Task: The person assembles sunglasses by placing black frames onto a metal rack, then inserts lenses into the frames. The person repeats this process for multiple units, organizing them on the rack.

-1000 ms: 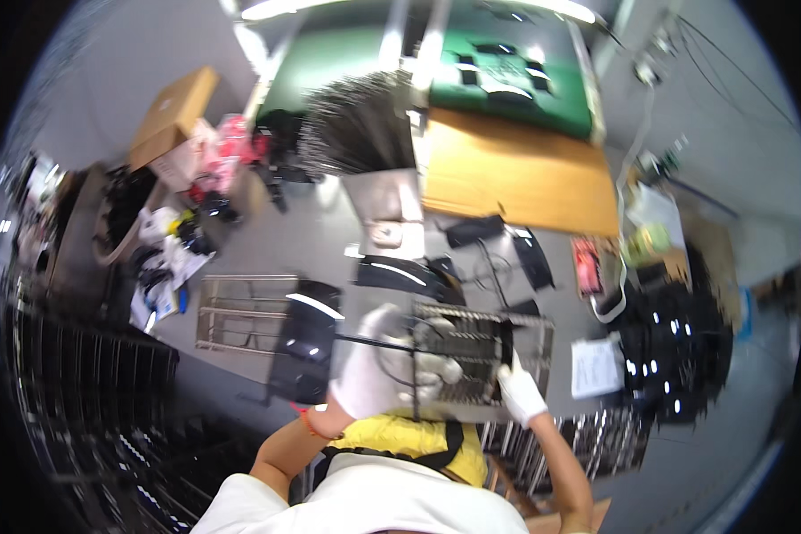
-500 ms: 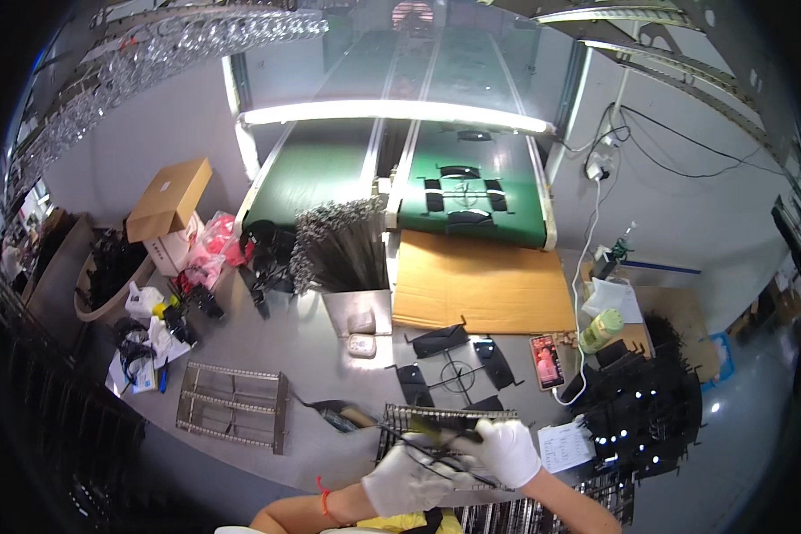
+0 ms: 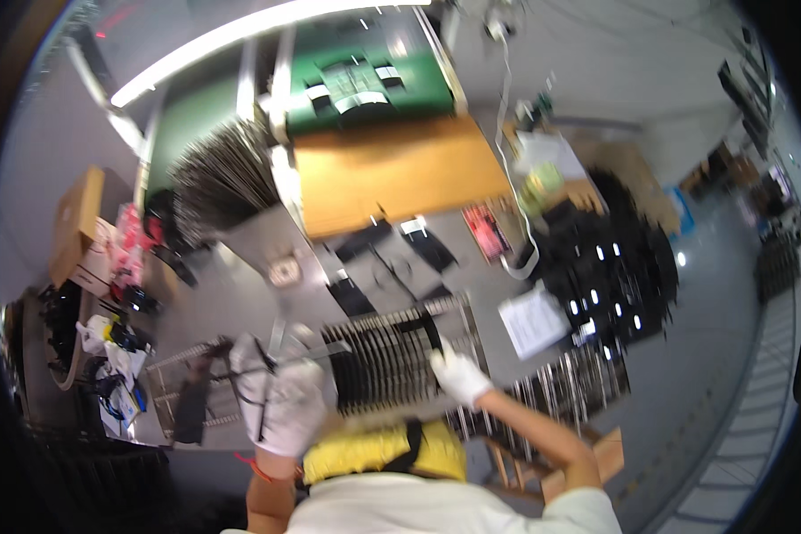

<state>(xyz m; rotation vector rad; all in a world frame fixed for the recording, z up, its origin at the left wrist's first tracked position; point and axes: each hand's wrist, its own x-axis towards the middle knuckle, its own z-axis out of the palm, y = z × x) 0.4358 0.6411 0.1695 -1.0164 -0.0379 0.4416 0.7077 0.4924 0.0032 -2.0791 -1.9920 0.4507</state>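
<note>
In my left hand (image 3: 280,396), in a white glove, the closed fingers hold a thin black wire frame (image 3: 264,378). A dark flat panel (image 3: 192,405) hangs left of that hand, blurred; I cannot tell whether it joins the frame. My right hand (image 3: 460,377), also gloved, is closed on a curved black plate (image 3: 432,331) at the right end of a slotted metal rack (image 3: 474,325). Several black plates (image 3: 378,360) stand in a row in this rack. Behind it lies a wire cross with a ring hub (image 3: 393,271), black panels around it.
An empty-looking wire rack (image 3: 165,387) lies at left. A bundle of dark rods (image 3: 222,178) stands behind, beside a cardboard sheet (image 3: 400,173) and green conveyor (image 3: 427,80). To the right are a phone (image 3: 487,233), white cable (image 3: 532,258), paper (image 3: 532,320) and a black parts pile (image 3: 605,267).
The view has turned and tilted down. My hands, close together over the rack before, are now apart: the left at its left side with the wire frame, the right at its right end.
</note>
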